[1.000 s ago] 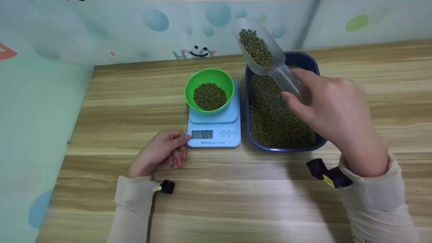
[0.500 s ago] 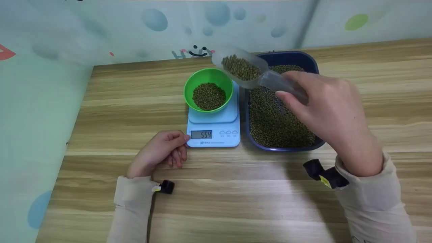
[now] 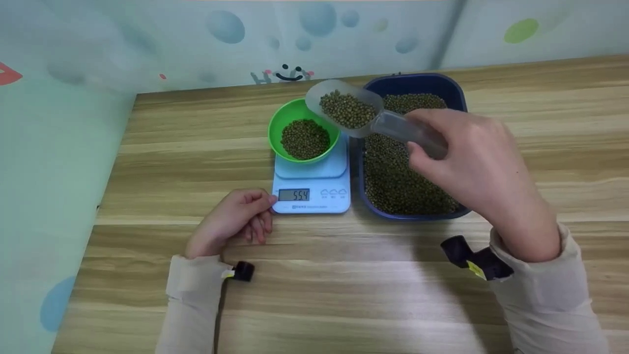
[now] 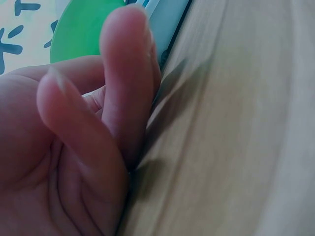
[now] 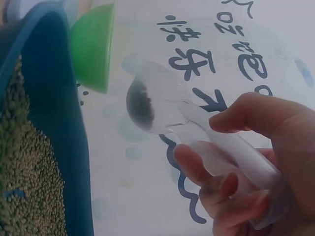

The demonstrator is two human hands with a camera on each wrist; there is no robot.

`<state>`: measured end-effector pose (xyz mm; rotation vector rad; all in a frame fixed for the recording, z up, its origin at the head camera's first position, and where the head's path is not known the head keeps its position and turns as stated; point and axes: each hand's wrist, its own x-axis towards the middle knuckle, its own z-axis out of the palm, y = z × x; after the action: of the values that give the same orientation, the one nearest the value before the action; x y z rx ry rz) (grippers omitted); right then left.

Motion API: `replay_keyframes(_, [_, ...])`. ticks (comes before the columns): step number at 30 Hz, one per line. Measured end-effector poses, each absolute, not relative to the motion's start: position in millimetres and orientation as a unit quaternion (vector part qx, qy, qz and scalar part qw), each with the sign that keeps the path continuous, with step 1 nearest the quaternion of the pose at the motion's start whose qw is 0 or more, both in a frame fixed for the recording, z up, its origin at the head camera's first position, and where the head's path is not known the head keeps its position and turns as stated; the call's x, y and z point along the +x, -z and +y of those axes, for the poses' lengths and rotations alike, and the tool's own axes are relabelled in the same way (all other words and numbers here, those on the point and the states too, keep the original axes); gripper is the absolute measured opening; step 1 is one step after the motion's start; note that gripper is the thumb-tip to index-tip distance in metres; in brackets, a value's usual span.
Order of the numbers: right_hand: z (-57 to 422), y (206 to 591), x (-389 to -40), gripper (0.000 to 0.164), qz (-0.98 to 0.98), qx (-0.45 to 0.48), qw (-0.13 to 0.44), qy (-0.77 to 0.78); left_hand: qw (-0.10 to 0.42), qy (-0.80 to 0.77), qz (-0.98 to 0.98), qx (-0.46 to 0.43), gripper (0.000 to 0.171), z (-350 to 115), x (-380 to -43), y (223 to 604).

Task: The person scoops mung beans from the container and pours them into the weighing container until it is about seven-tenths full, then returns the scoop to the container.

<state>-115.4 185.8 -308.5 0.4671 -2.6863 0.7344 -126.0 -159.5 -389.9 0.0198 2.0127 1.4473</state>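
Observation:
In the head view my right hand (image 3: 474, 164) grips the handle of a clear plastic scoop (image 3: 405, 130), which carries a heap of small greenish-brown beans (image 3: 347, 109). The scoop's lip overlaps the right rim of a green bowl (image 3: 276, 132) in this view. More beans lie in the bowl, which sits on a light blue kitchen scale (image 3: 322, 207) reading 55.4. My left hand (image 3: 235, 216) rests on the table with its fingers loosely curled and its thumb tip at the scale's lower left edge. The right wrist view shows the fingers wrapped around the scoop handle.
A dark blue tub (image 3: 457, 88) of the same beans stands to the right of the scale, under the right hand. The wooden table (image 3: 339, 295) meets a wall (image 3: 172, 54) with painted dots and a smiling face at the back.
My right hand has brought the loaded scoop left and nearer, from over the tub's back to the bowl's right rim. The left hand and the scale reading stay the same.

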Motion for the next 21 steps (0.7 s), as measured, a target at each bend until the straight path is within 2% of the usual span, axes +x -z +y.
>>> replay_keyframes(7, [184.8, 309.6, -117.5, 0.034, -0.935, 0.18, 0.162, -0.258, 0.325, -0.552, 0.768, 0.01, 0.038, -160.6, -126.3, 391.6])
replay_keyframes(21, [182.8, 316.8, -119.2, 0.032, -0.932, 0.201, 0.19, -0.234, 0.324, -0.562, 0.761, 0.001, 0.035, -158.6, -125.5, 390.5])
